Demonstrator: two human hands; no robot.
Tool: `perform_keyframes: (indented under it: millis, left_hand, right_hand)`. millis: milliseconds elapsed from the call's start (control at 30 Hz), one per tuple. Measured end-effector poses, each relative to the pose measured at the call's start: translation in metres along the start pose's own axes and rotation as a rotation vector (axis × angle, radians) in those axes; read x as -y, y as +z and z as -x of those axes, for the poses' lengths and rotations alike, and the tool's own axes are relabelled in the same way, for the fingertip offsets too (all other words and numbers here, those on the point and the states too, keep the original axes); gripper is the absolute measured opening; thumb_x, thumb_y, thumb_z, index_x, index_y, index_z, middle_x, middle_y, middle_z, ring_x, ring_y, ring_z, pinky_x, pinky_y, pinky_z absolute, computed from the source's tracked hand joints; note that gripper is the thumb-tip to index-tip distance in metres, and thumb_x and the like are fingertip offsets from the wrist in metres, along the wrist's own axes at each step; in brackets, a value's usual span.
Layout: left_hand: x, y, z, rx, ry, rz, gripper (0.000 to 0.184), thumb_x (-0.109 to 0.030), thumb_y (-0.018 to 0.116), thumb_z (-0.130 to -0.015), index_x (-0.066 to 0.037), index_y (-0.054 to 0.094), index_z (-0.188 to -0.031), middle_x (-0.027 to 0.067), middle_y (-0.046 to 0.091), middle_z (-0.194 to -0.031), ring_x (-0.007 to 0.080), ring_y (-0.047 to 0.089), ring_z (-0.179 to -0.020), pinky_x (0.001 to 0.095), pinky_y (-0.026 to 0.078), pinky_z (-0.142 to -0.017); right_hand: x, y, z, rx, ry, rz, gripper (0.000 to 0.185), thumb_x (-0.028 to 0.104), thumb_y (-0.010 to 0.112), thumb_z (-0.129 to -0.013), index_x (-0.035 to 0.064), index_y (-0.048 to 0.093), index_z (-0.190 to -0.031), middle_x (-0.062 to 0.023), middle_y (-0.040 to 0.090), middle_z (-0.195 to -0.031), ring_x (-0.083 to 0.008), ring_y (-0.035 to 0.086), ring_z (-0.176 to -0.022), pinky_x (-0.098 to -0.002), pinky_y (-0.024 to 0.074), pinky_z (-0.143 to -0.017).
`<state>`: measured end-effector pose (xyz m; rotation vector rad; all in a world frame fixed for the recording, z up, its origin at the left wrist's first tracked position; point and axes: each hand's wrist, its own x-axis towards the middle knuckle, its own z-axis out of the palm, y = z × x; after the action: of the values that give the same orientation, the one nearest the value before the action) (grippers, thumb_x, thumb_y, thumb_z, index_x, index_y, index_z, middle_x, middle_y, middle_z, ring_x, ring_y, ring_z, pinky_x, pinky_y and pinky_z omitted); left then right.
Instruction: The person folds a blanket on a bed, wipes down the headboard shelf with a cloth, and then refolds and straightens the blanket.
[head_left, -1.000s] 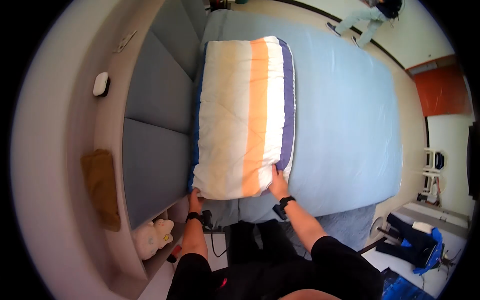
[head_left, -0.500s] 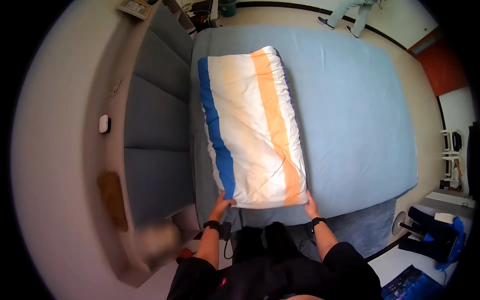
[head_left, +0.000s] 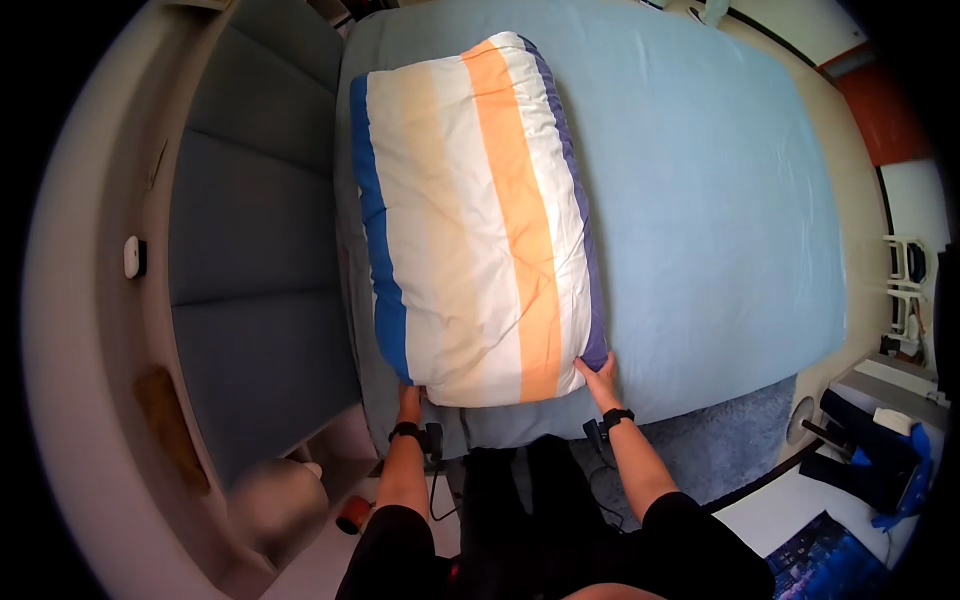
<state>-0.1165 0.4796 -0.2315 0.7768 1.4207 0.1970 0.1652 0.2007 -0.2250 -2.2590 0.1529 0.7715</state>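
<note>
With the right hand clamped on the quilt, lower centre, and grip unclear for the left hand, uneven pulling could skew it.

**Wide view from the head**

I watch through one camera, worn on the person's head. It faces forward and steeply down. The black shirt is nearest, at the lower edge; the hands are farther, and the bed extends beyond them. The wide lens bends straight lines and leaves the corners black.
</note>
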Motion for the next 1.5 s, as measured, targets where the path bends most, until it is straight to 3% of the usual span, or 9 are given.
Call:
perform_keyframes:
  millis: [200, 367, 633, 867, 967, 1067, 1333, 1400, 1500]
  left_hand:
    - [-0.019, 0.011, -0.025, 0.175, 0.073, -0.060, 0.005, -0.013, 0.052, -0.069, -0.009, 0.053, -0.070, 0.0000, 0.043, -0.058, 0.0128, 0.041, -0.053, 0.0273, 0.030, -0.051]
    - [-0.188, 0.056, 0.041, 0.079, 0.285, 0.140, 0.016, -0.012, 0.052, -0.065, -0.012, 0.048, -0.049, 0.0020, 0.039, -0.042, 0.0159, 0.040, -0.035, 0.0291, 0.028, -0.035]
    - [-0.361, 0.026, 0.251, 0.455, 0.736, 0.540, 0.031, -0.001, 0.044, -0.055, -0.002, 0.054, -0.084, 0.0020, 0.057, -0.074, 0.0180, 0.055, -0.063, 0.0295, 0.049, -0.065]
    - [-0.151, -0.023, 0.269, 0.424, 0.589, 0.344, 0.043, 0.002, 0.043, -0.055, 0.003, 0.055, -0.096, 0.0070, 0.060, -0.080, 0.0190, 0.058, -0.064, 0.0254, 0.048, -0.058]
    - [0.000, -0.072, 0.215, 0.269, 0.005, 0.073, 0.011, -0.002, 0.049, -0.067, -0.010, 0.052, -0.061, -0.0004, 0.044, -0.056, 0.0107, 0.040, -0.044, 0.0252, 0.030, -0.040]
    - [0.088, -0.109, 0.189, 0.357, -0.275, -0.134, 0.009, -0.014, 0.055, -0.072, -0.007, 0.055, -0.078, 0.0029, 0.046, -0.062, 0.0149, 0.043, -0.050, 0.0285, 0.035, -0.048]
    - [0.058, -0.090, 0.170, 0.184, -0.269, -0.522, 0.080, -0.044, 0.065, -0.071, 0.005, 0.038, -0.127, 0.0195, 0.049, -0.117, 0.0319, 0.051, -0.099, 0.0398, 0.041, -0.083]
    - [0.058, -0.074, 0.151, -0.131, -0.058, -0.716, 0.094, -0.051, 0.070, -0.067, 0.006, 0.031, -0.131, 0.0238, 0.043, -0.125, 0.0375, 0.044, -0.114, 0.0433, 0.036, -0.095]
    - [0.069, -0.072, 0.106, -0.019, -0.123, -0.818, 0.105, -0.050, 0.077, -0.060, 0.007, 0.028, -0.133, 0.0237, 0.040, -0.131, 0.0338, 0.037, -0.123, 0.0401, 0.032, -0.101]
  right_hand:
    - [0.060, -0.001, 0.024, 0.262, 0.044, -0.392, 0.061, 0.027, 0.065, -0.071, -0.0018, 0.045, -0.121, -0.0134, 0.056, -0.113, -0.0228, 0.054, -0.103, -0.0321, 0.0409, -0.087]
    - [0.208, -0.075, 0.059, 0.427, -0.144, -0.631, 0.041, 0.022, 0.055, -0.078, 0.0000, 0.053, -0.113, -0.0064, 0.059, -0.104, -0.0175, 0.057, -0.094, -0.0313, 0.0447, -0.082]
    - [0.353, -0.210, 0.132, 0.771, -0.387, -1.248, 0.021, 0.020, 0.052, -0.083, 0.0037, 0.057, -0.095, -0.0074, 0.062, -0.092, -0.0191, 0.060, -0.085, -0.0345, 0.0483, -0.078]
    - [0.127, -0.204, 0.185, 0.566, 0.095, -0.953, 0.018, 0.017, 0.052, -0.076, 0.0055, 0.058, -0.088, -0.0079, 0.063, -0.084, -0.0203, 0.061, -0.078, -0.0326, 0.0502, -0.072]
    - [0.025, -0.169, 0.180, 0.507, 0.400, -0.767, 0.030, 0.021, 0.057, -0.071, 0.0050, 0.054, -0.097, -0.0094, 0.061, -0.088, -0.0238, 0.060, -0.079, -0.0325, 0.0502, -0.064]
    - [-0.056, -0.150, 0.134, 0.484, 0.546, -0.278, 0.041, 0.024, 0.061, -0.068, 0.0069, 0.051, -0.103, -0.0087, 0.059, -0.087, -0.0239, 0.057, -0.076, -0.0331, 0.0486, -0.056]
    - [-0.078, -0.130, 0.088, 0.606, 0.060, 0.318, 0.070, 0.032, 0.065, -0.069, -0.0025, 0.040, -0.125, -0.0192, 0.056, -0.109, -0.0318, 0.056, -0.098, -0.0398, 0.0478, -0.077]
    - [-0.047, -0.136, 0.115, 0.372, -0.010, 0.714, 0.091, 0.040, 0.067, -0.067, -0.0080, 0.026, -0.132, -0.0294, 0.038, -0.130, -0.0426, 0.038, -0.119, -0.0376, 0.0359, -0.098]
    - [-0.030, -0.131, 0.119, 0.410, -0.202, 0.670, 0.104, 0.038, 0.071, -0.064, -0.0099, 0.011, -0.135, -0.0290, 0.025, -0.137, -0.0393, 0.028, -0.127, -0.0385, 0.0247, -0.106]
